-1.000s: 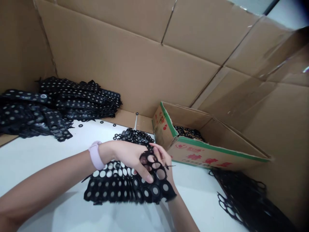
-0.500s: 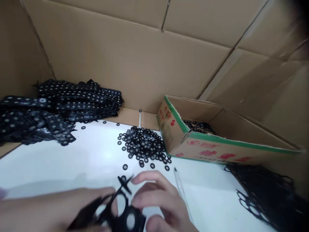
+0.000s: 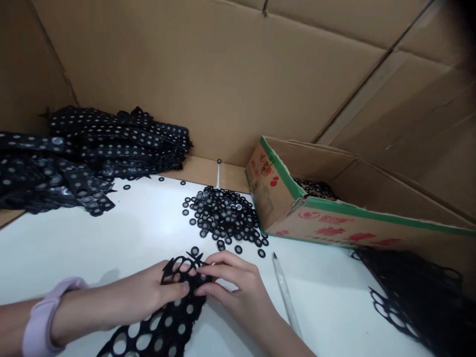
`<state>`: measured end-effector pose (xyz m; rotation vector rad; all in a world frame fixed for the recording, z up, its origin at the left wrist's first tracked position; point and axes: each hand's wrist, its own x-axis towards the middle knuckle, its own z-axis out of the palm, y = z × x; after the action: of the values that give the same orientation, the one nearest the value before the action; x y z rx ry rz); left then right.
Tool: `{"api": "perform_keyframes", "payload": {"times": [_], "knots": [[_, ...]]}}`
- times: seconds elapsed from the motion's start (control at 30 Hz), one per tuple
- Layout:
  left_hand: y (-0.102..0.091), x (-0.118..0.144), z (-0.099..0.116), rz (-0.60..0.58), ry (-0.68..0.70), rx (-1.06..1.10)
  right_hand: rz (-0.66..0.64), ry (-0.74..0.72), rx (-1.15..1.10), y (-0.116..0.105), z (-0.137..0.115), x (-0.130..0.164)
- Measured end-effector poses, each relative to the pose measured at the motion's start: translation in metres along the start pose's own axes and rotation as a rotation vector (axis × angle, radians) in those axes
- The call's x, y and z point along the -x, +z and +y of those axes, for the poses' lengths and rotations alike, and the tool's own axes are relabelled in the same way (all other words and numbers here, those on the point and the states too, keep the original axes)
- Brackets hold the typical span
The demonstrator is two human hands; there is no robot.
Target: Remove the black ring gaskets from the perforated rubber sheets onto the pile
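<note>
A black rubber-like sheet [image 3: 180,317] with rows of round pieces and some empty holes hangs toward the bottom edge. My left hand [image 3: 148,295], with a lilac band at the wrist, is closed around its upper part, thumb on top. The fingers of my right hand [image 3: 241,282] pinch the sheet's upper right edge; whether a single ring is between the fingertips cannot be made out. Just beyond the hands lies a heap of small black rings [image 3: 225,215] with pale centres, a few loose ones at its near side.
Stacked dotted black sheets [image 3: 122,141] lie at the far left. An open carton [image 3: 330,228] with black rings inside stands right of the heap. A pen-like tool [image 3: 285,292] lies beside my right forearm. Punched-out black scrap [image 3: 416,292] sits at right. Cardboard walls [image 3: 178,69] enclose the back.
The sheet has turned and lies flatter, showing more of its dotted face. My right hand's fingers have closed in on its edge. The view has shifted slightly.
</note>
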<state>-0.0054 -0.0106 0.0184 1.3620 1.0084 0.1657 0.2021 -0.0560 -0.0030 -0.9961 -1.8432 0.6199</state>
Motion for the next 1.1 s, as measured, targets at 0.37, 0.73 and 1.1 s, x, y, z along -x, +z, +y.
{"api": "perform_keyframes", "payload": {"times": [0.37,0.73,1.1], "knots": [[0.019,-0.017,-0.024,-0.086,0.145,0.366,-0.064,0.145,0.093,0.010,-0.002,0.002],[0.015,-0.013,-0.023,-0.106,0.136,0.306,0.053,0.140,0.205,0.024,0.001,0.003],[0.001,-0.020,-0.026,-0.254,0.164,0.470,0.420,0.326,0.387,-0.011,0.023,-0.010]]}}
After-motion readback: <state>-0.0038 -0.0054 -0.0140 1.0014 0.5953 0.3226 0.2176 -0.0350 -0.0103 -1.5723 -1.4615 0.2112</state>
